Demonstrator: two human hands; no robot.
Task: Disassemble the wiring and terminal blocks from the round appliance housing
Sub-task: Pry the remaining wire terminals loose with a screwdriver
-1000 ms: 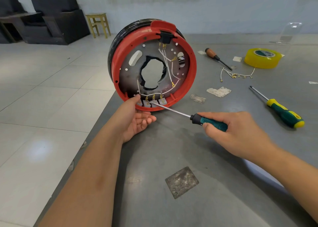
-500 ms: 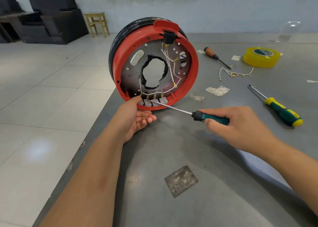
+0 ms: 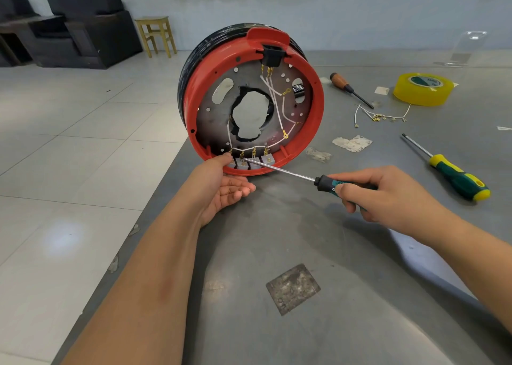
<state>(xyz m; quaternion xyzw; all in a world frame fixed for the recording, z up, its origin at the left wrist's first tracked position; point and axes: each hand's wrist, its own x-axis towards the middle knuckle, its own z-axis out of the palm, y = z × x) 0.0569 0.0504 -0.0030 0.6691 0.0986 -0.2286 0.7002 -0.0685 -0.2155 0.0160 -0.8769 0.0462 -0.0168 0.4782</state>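
Evidently the round housing (image 3: 253,104) stood on edge near the table's (image 3: 346,323) left side, open face toward the camera, with 4 grey terminal blocks (image 3: 250,163) at its bottom rim and white wires (image 3: 277,107) running up to a black connector (image 3: 273,57). The left hand (image 3: 221,187) steadied that rim, thumb on the red lip, fingers loosely open beneath. The right hand (image 3: 388,198) was closed around a green-handled screwdriver (image 3: 327,183), its tip at the second block. Judging by this, a terminal was being loosened; next would call for careful turning or prying without slipping. A freed wire bundle (image 3: 382,117) lay beyond.
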